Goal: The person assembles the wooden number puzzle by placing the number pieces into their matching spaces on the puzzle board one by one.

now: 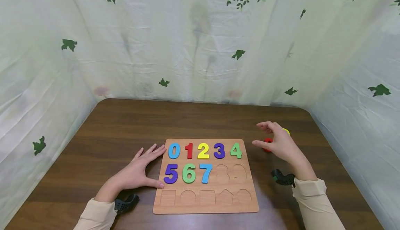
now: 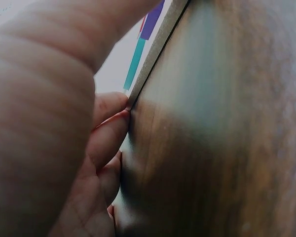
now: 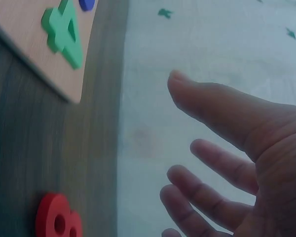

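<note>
A wooden number board (image 1: 204, 207) lies on the table, with coloured digits 0 to 7 in its top two rows. My left hand (image 1: 134, 172) rests at its left edge, fingers spread, thumb on the rim beside the purple 5 (image 1: 171, 173). In the left wrist view, fingertips (image 2: 116, 101) touch the board's side. To the right of the board, my right hand (image 1: 279, 141) hovers with fingers apart and nothing between them. Below it lies a red 8 (image 3: 52, 219), partly covered by the hand in the head view. A yellow piece (image 1: 286, 131) peeks out behind that hand, mostly hidden.
Outlined recesses without pieces show in the board's second row, right of the blue 7 (image 1: 205, 173), and along its bottom row. Pale leaf-patterned curtains (image 1: 140, 56) surround the back and sides of the brown wooden table (image 1: 131, 119).
</note>
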The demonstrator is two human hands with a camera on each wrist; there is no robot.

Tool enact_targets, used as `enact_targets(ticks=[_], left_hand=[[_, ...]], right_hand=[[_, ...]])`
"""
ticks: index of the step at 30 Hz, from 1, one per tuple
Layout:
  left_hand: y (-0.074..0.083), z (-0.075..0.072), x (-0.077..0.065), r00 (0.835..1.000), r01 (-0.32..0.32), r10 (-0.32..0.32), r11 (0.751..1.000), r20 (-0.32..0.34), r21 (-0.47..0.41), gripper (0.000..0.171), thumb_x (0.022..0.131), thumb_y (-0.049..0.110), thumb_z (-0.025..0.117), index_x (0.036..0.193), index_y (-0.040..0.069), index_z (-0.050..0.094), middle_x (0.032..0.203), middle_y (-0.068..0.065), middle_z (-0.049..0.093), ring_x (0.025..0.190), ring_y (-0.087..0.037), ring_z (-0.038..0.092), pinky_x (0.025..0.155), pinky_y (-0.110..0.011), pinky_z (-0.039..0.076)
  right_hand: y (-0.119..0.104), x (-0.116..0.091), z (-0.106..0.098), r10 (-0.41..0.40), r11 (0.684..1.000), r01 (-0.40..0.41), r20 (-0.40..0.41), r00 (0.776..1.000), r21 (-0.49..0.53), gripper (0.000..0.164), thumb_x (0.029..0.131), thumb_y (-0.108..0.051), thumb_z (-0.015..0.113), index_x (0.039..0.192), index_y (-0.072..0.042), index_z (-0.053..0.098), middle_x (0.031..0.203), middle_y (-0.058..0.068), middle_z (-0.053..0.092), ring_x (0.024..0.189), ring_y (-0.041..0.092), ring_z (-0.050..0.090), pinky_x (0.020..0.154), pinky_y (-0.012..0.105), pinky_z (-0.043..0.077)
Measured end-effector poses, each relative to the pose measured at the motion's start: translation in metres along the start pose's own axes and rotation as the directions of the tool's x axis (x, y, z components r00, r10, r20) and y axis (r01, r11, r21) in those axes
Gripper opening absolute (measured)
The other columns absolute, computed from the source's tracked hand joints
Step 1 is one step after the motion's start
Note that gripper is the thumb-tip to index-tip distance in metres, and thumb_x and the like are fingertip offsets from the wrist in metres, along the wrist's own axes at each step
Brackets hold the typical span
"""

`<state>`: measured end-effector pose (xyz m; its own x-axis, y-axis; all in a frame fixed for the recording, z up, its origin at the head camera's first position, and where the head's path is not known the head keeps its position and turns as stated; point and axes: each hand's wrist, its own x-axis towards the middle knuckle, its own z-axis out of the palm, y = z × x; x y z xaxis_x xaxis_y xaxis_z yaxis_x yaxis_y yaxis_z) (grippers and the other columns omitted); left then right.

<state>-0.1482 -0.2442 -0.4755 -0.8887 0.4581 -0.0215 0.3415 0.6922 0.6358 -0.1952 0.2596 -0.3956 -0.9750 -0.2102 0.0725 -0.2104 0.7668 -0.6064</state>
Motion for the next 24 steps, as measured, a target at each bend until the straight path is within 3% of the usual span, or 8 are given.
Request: enact_targets(ticks=[8,17,24], left_hand=[[0.001,-0.001,0.000,1.000,0.003,-0.003,1.000,0.003,-0.002,0.122,0.071,0.063,0.095,0.169,0.019,0.037,0.176,-0.010,0.035,0.166,-0.047,0.017,0.128,-0.076,0.000],[0.000,0.000,0.000,1.000,0.002,-0.002,1.000,0.002,-0.005,0.122,0.071,0.062,0.095,0.169,0.020,0.037,0.176,-0.010,0.035,0.166,-0.047,0.016,0.128,-0.076,-0.001],[0.001,0.000,-0.001,1.000,0.007,-0.007,1.000,0.000,-0.002,0.122,0.071,0.062,0.095,0.169,0.019,0.038,0.176,-0.011,0.036,0.166,-0.048,0.017,0.128,-0.076,0.000]], right_hand=[[0.020,-0.004,-0.007,0.044,0.998,-0.043,0.014,0.999,-0.034,0.074,0.090,-0.036,0.089,0.148,-0.003,0.057,0.145,0.025,0.059,0.131,0.045,0.056,0.109,0.066,0.050],[0.058,-0.008,-0.003,0.104,0.993,-0.101,0.045,0.994,-0.064,0.079,0.088,-0.040,0.090,0.147,0.001,0.058,0.141,0.028,0.061,0.128,0.051,0.060,0.107,0.067,0.052],[0.075,-0.006,0.004,0.128,0.991,-0.125,0.062,0.990,-0.053,0.078,0.087,-0.039,0.091,0.142,0.006,0.060,0.133,0.027,0.068,0.117,0.043,0.065,0.104,0.061,0.054]])
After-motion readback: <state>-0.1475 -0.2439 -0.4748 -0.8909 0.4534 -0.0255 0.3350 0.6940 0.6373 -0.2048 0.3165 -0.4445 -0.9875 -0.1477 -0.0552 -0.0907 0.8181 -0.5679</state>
